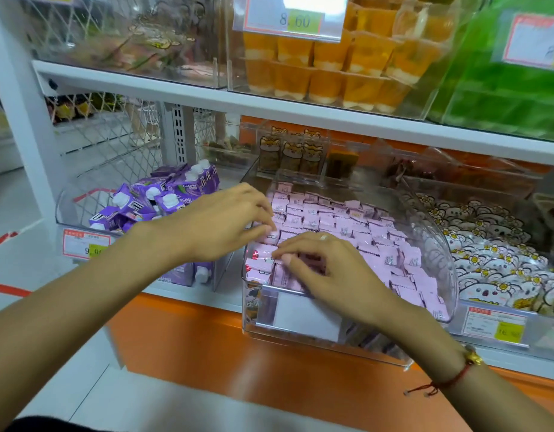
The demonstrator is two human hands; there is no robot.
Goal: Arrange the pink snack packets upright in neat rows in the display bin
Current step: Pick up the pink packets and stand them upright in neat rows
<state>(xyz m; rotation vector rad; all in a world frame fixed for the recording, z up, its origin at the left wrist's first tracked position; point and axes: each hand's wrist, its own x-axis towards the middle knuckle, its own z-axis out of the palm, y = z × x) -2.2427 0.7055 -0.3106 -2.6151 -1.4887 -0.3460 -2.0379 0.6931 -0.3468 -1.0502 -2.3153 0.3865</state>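
Note:
A clear plastic display bin (438, 232) on the lower shelf holds several rows of small pink snack packets (341, 226), most standing upright. At the bin's front left corner a few packets (259, 265) lie flat or tilted. My left hand (219, 222) reaches in from the left, and its fingertips pinch a pink packet (272, 236) at the left edge of the rows. My right hand (328, 269) hovers over the front left packets with curled fingers touching their tops. Packets under the right hand are hidden.
A clear bin of purple drink cartons (157, 201) stands left of the pink bin. White bear-print packets (494, 260) fill the bin on the right. Orange cups (328, 60) and green packs (506, 88) sit on the shelf above. An orange ledge (238, 353) runs below.

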